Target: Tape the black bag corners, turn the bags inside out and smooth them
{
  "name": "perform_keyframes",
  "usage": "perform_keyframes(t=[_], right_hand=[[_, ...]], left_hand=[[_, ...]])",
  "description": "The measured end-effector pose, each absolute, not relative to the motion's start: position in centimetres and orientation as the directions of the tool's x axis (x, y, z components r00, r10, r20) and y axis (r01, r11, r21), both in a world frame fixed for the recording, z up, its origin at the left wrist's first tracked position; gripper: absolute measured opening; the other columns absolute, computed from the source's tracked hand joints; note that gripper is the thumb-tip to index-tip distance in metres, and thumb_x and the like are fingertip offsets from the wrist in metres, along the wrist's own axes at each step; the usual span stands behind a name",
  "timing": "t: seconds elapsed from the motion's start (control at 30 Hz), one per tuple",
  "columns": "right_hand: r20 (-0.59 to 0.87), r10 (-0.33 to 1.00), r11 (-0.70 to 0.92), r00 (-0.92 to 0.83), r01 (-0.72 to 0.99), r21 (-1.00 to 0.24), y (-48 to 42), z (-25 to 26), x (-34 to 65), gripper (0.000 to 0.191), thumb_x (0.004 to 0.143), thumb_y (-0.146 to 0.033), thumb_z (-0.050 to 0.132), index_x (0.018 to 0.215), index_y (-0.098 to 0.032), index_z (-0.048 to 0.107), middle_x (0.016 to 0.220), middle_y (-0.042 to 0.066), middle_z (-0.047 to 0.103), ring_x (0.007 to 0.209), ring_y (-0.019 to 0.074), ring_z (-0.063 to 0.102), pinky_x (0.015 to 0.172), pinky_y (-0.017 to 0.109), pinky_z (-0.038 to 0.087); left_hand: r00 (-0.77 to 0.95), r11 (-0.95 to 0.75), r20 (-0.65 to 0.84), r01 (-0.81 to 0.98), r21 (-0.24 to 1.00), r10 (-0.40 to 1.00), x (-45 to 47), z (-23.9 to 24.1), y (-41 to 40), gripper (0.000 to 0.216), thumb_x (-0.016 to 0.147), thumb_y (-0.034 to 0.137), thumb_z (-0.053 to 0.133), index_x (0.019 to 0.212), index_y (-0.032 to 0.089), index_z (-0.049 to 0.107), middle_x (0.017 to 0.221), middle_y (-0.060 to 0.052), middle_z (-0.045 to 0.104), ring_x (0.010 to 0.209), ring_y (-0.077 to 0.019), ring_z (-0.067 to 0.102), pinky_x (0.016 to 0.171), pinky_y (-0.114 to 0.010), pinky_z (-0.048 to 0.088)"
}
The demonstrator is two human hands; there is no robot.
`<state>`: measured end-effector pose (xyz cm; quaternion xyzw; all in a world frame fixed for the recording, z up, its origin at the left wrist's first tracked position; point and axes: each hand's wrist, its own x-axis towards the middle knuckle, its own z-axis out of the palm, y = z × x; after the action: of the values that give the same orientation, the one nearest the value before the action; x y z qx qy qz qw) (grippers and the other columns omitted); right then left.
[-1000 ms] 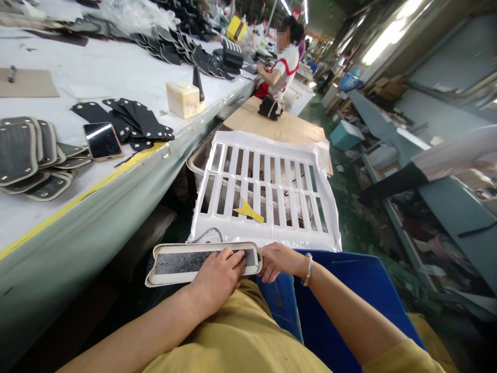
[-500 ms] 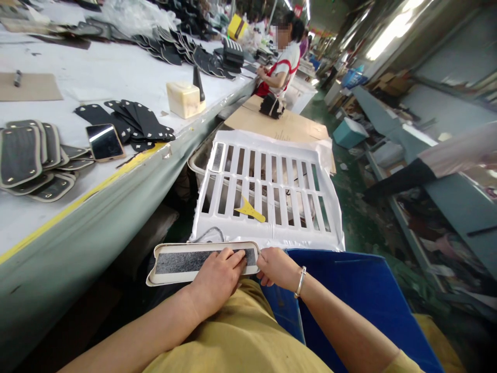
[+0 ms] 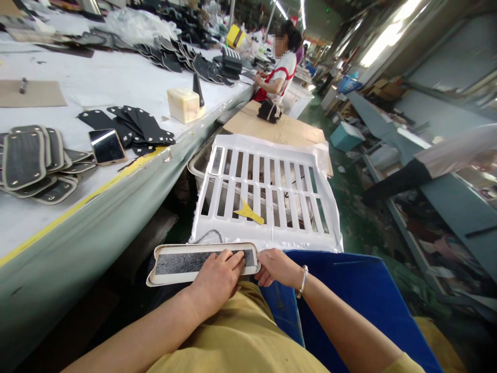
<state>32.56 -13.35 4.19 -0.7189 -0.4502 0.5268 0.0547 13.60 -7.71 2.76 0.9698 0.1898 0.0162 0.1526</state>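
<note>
A long cream-edged panel [image 3: 176, 260] with a speckled dark grey strip along its middle lies crosswise in front of my body. My left hand [image 3: 219, 274] rests over its right half, fingers on the grey strip and thumb out of sight by the near edge. At the panel's rounded right end, my right hand [image 3: 275, 267] is closed in a pinch on the rim. Whether a small piece is also between those fingers is hidden. A thin grey cord [image 3: 209, 234] loops up behind the panel.
Beyond the panel is a white slotted frame [image 3: 267, 235] with a yellow forked piece [image 3: 250, 213] on it. A blue bin [image 3: 349, 295] stands at right. The left table [image 3: 128, 88] bears a phone [image 3: 107, 146], black pieces [image 3: 145, 124] and a cream tub [image 3: 183, 104]. A person [image 3: 285, 67] sits farther back.
The right hand has shifted very slightly at the panel's end, its fingers a little lower. The left hand and panel stay in place. The view has tilted slightly.
</note>
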Motion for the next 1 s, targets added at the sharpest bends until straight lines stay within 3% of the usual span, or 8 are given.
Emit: perform_keyframes(t=[0.1, 0.27, 0.53, 0.63, 0.77, 0.87, 0.93, 1.0], right_hand=[[-0.761, 0.647, -0.693, -0.053, 0.375, -0.616, -13.7, 4.4, 33.9, 0.05, 0.093, -0.033, 0.015, 0.077, -0.011, 0.057, 0.082, 0.016, 0.069, 0.066, 0.0163, 0.068, 0.06, 0.026, 0.055], [-0.743, 0.627, -0.774, -0.233, -0.082, -0.627, -13.7, 2.5, 35.8, 0.031, 0.087, -0.041, 0.045, 0.084, -0.011, 0.055, 0.07, 0.008, 0.068, 0.059, 0.0144, 0.066, 0.053, 0.022, 0.053], [-0.849, 0.513, -0.834, -0.123, 0.163, -0.528, -11.6, 2.1, 35.2, 0.036, 0.073, -0.047, 0.065, 0.071, -0.013, 0.053, 0.056, 0.002, 0.065, 0.043, 0.011, 0.06, 0.04, 0.019, 0.05], [-0.845, 0.533, -0.817, -0.029, 0.243, -0.523, -11.6, 3.0, 34.4, 0.037, 0.075, -0.048, 0.063, 0.067, -0.014, 0.052, 0.054, 0.001, 0.063, 0.042, 0.0108, 0.059, 0.04, 0.019, 0.05], [-0.829, 0.556, -0.801, 0.052, 0.3, -0.518, -12.2, 3.6, 33.6, 0.041, 0.076, -0.054, 0.059, 0.068, -0.015, 0.051, 0.054, 0.001, 0.062, 0.043, 0.0106, 0.059, 0.039, 0.018, 0.047], [-0.826, 0.563, -0.796, 0.019, 0.282, -0.536, -12.2, 3.5, 33.7, 0.044, 0.073, -0.058, 0.06, 0.071, -0.015, 0.052, 0.057, 0.001, 0.062, 0.042, 0.0085, 0.057, 0.039, 0.017, 0.046], [-0.835, 0.551, -0.803, -0.016, 0.262, -0.535, -12.0, 3.3, 34.0, 0.044, 0.071, -0.059, 0.061, 0.071, -0.015, 0.052, 0.057, 0.001, 0.061, 0.042, 0.0077, 0.056, 0.038, 0.016, 0.044], [-0.846, 0.532, -0.813, -0.039, 0.257, -0.523, -11.7, 3.2, 34.2, 0.044, 0.07, -0.058, 0.063, 0.071, -0.015, 0.052, 0.057, 0.0, 0.06, 0.042, 0.0073, 0.055, 0.038, 0.015, 0.043]], left_hand=[[0.93, -0.881, -0.032, 0.358, 0.309, 0.366, 13.6, 2.9, -7.7, 0.047, 0.08, 0.038, 0.057, 0.123, 0.018, 0.051, 0.134, -0.006, 0.047, 0.105, -0.0245, 0.044, 0.079, -0.037, 0.042], [0.927, -0.868, -0.023, 0.36, 0.342, 0.375, 13.5, 3.0, -7.5, 0.051, 0.078, 0.042, 0.06, 0.122, 0.018, 0.052, 0.133, -0.005, 0.048, 0.105, -0.0247, 0.044, 0.081, -0.037, 0.042], [0.927, -0.824, -0.045, 0.353, 0.443, 0.373, 14.1, 2.9, -7.1, 0.053, 0.074, 0.041, 0.064, 0.12, 0.017, 0.054, 0.131, -0.007, 0.05, 0.108, -0.0283, 0.045, 0.086, -0.042, 0.043], [0.93, -0.741, -0.048, 0.322, 0.589, 0.366, 13.5, 4.0, -6.8, 0.062, 0.07, 0.044, 0.067, 0.123, 0.016, 0.051, 0.131, -0.011, 0.049, 0.112, -0.0307, 0.045, 0.094, -0.046, 0.039], [0.834, -0.345, 0.043, 0.179, 0.921, 0.55, 8.4, 5.5, -4.9, 0.06, 0.078, 0.041, 0.06, 0.131, 0.023, 0.041, 0.124, -0.007, 0.055, 0.101, -0.0198, 0.056, 0.088, -0.033, 0.046], [0.316, -0.033, -0.033, 0.201, 0.979, 0.948, 2.4, 4.6, -3.0, 0.028, 0.082, 0.04, 0.054, 0.099, 0.018, 0.058, 0.085, -0.002, 0.062, 0.076, -0.0129, 0.06, 0.068, -0.024, 0.049], [0.13, 0.168, -0.199, 0.217, 0.962, 0.971, -0.9, 2.8, -2.1, 0.027, 0.074, 0.04, 0.062, 0.083, 0.016, 0.056, 0.068, 0.003, 0.056, 0.059, -0.0089, 0.053, 0.053, -0.019, 0.043], [0.241, 0.368, -0.402, 0.173, 0.914, 0.884, -2.6, 0.7, -1.5, 0.03, 0.07, 0.041, 0.066, 0.079, 0.016, 0.052, 0.063, 0.005, 0.052, 0.052, -0.0069, 0.049, 0.047, -0.017, 0.038]])
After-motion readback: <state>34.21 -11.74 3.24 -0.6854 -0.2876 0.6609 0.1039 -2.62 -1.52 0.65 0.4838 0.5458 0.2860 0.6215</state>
